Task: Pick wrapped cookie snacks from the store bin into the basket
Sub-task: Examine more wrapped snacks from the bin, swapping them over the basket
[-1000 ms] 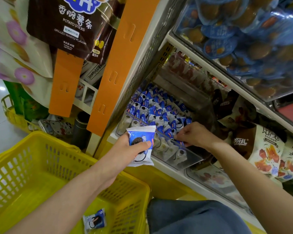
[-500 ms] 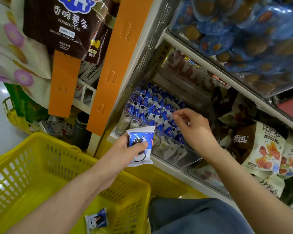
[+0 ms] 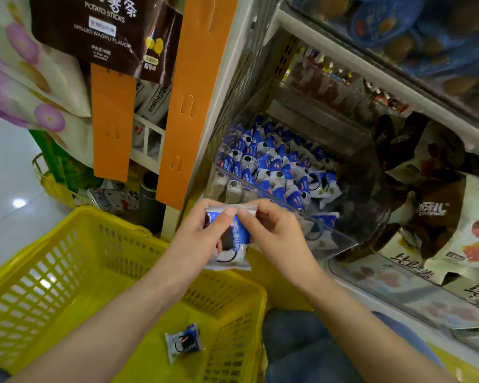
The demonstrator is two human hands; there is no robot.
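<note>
- Left hand reaches in from 7 o'clock, forearm low over the basket; its thumb lies across the front of one cookie packet, fingers curled behind it
- Right hand comes in from 5 o'clock; thumb and forefinger pinch the same packet's upper edge, so both hands clamp it, thumbs nearly touching
- The packet hangs upright above the far rim of the yellow basket
- One second packet lies on the basket floor, at 7 o'clock from the hands
- One clear bin at 1 o'clock holds blue-and-white packets, too many to count
- Two orange strips hang at 11 to 12 o'clock
</note>
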